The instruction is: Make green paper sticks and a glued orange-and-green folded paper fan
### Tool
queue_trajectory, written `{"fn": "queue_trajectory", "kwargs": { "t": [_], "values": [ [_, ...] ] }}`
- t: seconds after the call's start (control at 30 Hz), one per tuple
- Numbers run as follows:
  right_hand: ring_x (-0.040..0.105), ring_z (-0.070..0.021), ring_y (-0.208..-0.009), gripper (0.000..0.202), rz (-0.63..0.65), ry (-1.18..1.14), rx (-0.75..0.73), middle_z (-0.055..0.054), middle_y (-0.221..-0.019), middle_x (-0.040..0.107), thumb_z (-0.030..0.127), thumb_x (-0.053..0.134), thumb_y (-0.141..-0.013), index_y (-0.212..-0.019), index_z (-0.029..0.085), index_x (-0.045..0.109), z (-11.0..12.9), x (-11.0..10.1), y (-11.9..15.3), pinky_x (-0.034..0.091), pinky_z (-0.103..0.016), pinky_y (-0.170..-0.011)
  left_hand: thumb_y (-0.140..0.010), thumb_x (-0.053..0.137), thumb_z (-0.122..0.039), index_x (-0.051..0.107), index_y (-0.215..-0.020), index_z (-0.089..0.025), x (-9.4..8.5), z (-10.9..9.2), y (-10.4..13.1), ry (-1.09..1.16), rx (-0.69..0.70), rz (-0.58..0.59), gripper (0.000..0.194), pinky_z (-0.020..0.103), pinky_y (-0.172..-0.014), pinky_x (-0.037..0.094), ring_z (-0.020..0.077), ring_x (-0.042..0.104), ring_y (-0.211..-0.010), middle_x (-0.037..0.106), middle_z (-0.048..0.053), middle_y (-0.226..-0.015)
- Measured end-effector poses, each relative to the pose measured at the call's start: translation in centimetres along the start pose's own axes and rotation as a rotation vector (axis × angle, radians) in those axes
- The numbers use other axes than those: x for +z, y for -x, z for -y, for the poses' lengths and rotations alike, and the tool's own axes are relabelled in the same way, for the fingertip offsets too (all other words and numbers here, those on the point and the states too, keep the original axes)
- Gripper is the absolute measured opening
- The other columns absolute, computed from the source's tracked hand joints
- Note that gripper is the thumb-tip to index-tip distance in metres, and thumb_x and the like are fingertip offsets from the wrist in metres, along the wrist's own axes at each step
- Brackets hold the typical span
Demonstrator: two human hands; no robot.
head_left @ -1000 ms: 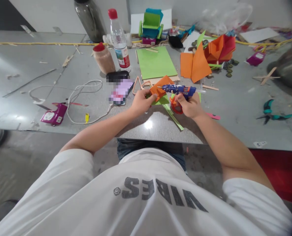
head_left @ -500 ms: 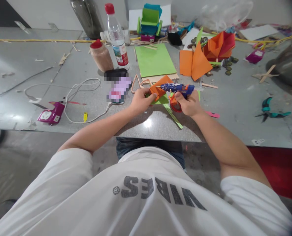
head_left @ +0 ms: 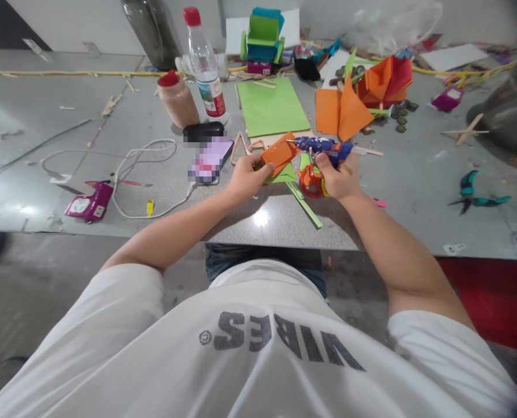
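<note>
My left hand [head_left: 248,174] pinches the near left edge of a piece of orange card [head_left: 281,152], thumb on top. A blue hot glue gun [head_left: 321,145] is gripped in my right hand [head_left: 340,174], its nozzle pointing left at the card's upper right edge. Whether the tip touches the card I cannot tell. Beneath the card lies green paper [head_left: 285,173], partly covered. Red-handled scissors [head_left: 311,183] lie just left of my right hand, and narrow green strips [head_left: 307,208] stretch toward the table's front edge.
Behind my hands lies a green sheet [head_left: 274,107]. A phone [head_left: 211,158], a plastic bottle [head_left: 210,87] and a jar [head_left: 179,104] stand or lie to the left. Folded orange card [head_left: 345,110] sits at back right. Pliers [head_left: 471,194] rest far right.
The glue gun has shifted right, so its nozzle has moved from over the orange card's middle to its right edge. More of the card's surface shows. My left hand still holds it.
</note>
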State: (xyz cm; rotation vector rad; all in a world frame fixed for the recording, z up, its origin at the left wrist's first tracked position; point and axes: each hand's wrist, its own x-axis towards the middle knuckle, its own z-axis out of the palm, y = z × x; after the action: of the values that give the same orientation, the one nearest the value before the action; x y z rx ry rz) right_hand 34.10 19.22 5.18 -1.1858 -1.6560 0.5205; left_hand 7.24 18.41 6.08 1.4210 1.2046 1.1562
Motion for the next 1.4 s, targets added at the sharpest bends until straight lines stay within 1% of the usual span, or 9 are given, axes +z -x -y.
{"fn": "queue_trajectory", "kwargs": {
  "t": [0.13,0.27,0.4,0.53,0.63,0.77,0.9,1.13,1.4],
  "values": [
    [0.075,-0.0314,-0.085,0.075,-0.021,-0.024,-0.001,-0.007,-0.081,0.071,0.104,0.070,-0.093,-0.094,0.030,0.080,-1.0,0.1,0.0,0.064,-0.048,-0.080,-0.093,0.075,-0.012,0.076,-0.077,-0.017,0.0,0.3,-0.2,0.033,-0.029,0.020,0.017,0.019,-0.051,0.047,0.0084,0.058,-0.060,0.070,-0.001,-0.073],
    [0.069,-0.0213,-0.068,0.073,0.064,-0.162,0.045,-0.005,-0.088,0.077,0.101,0.078,-0.091,-0.103,0.029,0.083,-1.1,0.1,0.2,0.061,-0.041,-0.067,-0.095,0.074,-0.013,0.075,-0.074,-0.017,0.0,0.5,-0.6,0.028,-0.051,-0.006,0.021,0.018,-0.051,0.045,0.0076,0.055,-0.059,0.068,-0.001,-0.070],
    [0.066,-0.0162,-0.065,0.066,0.174,-0.258,0.032,-0.004,-0.100,0.082,0.094,0.085,-0.092,-0.107,0.029,0.084,-0.9,0.3,0.6,0.060,-0.037,-0.064,-0.098,0.074,-0.013,0.074,-0.073,-0.016,-0.1,0.1,-0.7,0.044,-0.085,-0.011,0.026,0.018,-0.052,0.046,0.0075,0.057,-0.060,0.067,-0.001,-0.068],
    [0.058,-0.0182,-0.062,0.066,0.225,-0.234,0.073,-0.003,-0.087,0.074,0.095,0.083,-0.091,-0.098,0.029,0.082,-1.3,0.8,1.0,0.054,-0.039,-0.059,-0.101,0.075,-0.013,0.075,-0.074,-0.016,0.1,-0.3,-0.5,0.101,-0.118,-0.007,0.028,0.019,-0.054,0.051,0.0076,0.058,-0.060,0.068,-0.001,-0.069],
    [0.057,-0.0230,-0.064,0.071,0.212,-0.137,0.062,-0.002,-0.074,0.063,0.101,0.077,-0.090,-0.090,0.030,0.078,-1.4,0.9,1.2,0.054,-0.043,-0.063,-0.102,0.076,-0.015,0.079,-0.078,-0.016,0.1,0.1,-0.6,0.131,-0.109,0.010,0.024,0.019,-0.057,0.057,0.0086,0.063,-0.064,0.072,0.001,-0.073],
    [0.063,-0.0288,-0.071,0.075,0.188,-0.048,0.056,-0.004,-0.068,0.058,0.105,0.071,-0.090,-0.084,0.031,0.075,-0.9,0.6,1.2,0.060,-0.049,-0.073,-0.100,0.078,-0.015,0.082,-0.083,-0.017,0.1,0.8,-0.8,0.144,-0.094,0.017,0.018,0.017,-0.058,0.057,0.0095,0.068,-0.068,0.076,0.002,-0.076],
    [0.062,-0.0286,-0.073,0.076,0.160,-0.048,0.029,-0.004,-0.072,0.059,0.106,0.071,-0.089,-0.084,0.031,0.073,-0.6,0.3,0.9,0.060,-0.049,-0.076,-0.100,0.076,-0.015,0.080,-0.080,-0.017,0.0,0.7,-0.7,0.170,-0.102,0.013,0.020,0.018,-0.060,0.061,0.0096,0.068,-0.068,0.075,0.002,-0.076],
    [0.053,-0.0253,-0.065,0.078,0.201,-0.043,0.006,-0.003,-0.066,0.051,0.106,0.071,-0.089,-0.071,0.030,0.063,-0.2,0.4,0.9,0.056,-0.047,-0.069,-0.100,0.075,-0.013,0.079,-0.081,-0.016,0.1,0.4,-0.7,0.160,-0.106,-0.002,0.021,0.019,-0.060,0.060,0.0094,0.067,-0.068,0.073,0.001,-0.076],
    [0.060,-0.0252,-0.070,0.066,0.125,-0.025,-0.040,-0.003,-0.073,0.061,0.095,0.073,-0.096,-0.085,0.031,0.078,-0.8,0.2,0.8,0.056,-0.046,-0.074,-0.099,0.074,-0.014,0.080,-0.081,-0.017,0.1,0.9,-0.8,0.164,-0.085,0.018,0.019,0.019,-0.058,0.060,0.0095,0.066,-0.067,0.074,0.001,-0.076]
  ]
}}
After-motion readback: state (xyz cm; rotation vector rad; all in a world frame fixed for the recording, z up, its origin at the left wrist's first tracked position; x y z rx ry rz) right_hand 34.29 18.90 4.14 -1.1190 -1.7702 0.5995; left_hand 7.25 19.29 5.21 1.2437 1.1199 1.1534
